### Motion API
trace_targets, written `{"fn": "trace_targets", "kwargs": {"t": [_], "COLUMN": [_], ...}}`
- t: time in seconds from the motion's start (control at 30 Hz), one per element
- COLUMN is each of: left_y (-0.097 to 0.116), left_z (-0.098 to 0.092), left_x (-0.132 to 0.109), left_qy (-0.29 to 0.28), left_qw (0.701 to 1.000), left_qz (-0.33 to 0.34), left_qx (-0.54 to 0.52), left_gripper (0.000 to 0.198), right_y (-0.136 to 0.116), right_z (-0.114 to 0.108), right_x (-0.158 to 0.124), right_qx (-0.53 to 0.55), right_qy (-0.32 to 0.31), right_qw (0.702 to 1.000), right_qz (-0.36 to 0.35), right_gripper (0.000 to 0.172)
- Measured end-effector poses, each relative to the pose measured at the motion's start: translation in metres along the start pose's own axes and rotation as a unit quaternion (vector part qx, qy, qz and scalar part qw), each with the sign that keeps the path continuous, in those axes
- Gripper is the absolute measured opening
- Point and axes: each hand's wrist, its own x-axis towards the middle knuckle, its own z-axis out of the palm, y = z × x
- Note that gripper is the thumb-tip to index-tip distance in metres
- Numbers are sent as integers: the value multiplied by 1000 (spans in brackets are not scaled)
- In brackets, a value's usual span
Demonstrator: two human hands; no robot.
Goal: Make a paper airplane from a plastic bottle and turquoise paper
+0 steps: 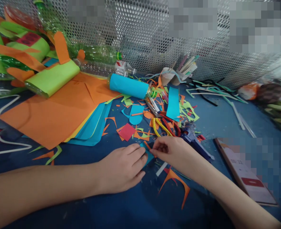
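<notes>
Blue paper piece lies pressed under the flat, open left hand; the right hand pinches an orange strip against it. Likely a sticking step, which calls for careful alignment.

Craft workspace, not a home table. Blue counter littered with paper scraps in orange, green, blue and red. Large orange sheets stacked over blue sheets. Two pairs of scissors among the cuttings. Plastic bottles wrapped in coloured paper lie about. A cup of straws stands at the back. Perforated metal screen behind the counter.
</notes>
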Motion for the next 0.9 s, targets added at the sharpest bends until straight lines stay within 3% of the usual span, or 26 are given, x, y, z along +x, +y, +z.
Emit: {"fn": "trace_targets", "kwargs": {"t": [0.4,0.6,0.73,0.9], "left_y": [-1,-3,-7,-22], "left_z": [-1,-3,-7,-13], "left_x": [0,2,14,40], "left_qy": [-38,-54,-36,-83], "left_qw": [997,996,998,991], "left_qz": [-45,-33,-19,-29], "left_qx": [-46,-56,-57,-97], "left_gripper": [36,40,41,25], "right_y": [0,4,7,7], "right_z": [2,6,4,3], "right_x": [2,-3,-9,-11], "right_qx": [-21,-16,-35,-60], "right_qy": [1,34,39,43], "right_qw": [1000,999,998,996], "right_qz": [2,-5,-22,-42], "right_gripper": [9,6,4,4]}}
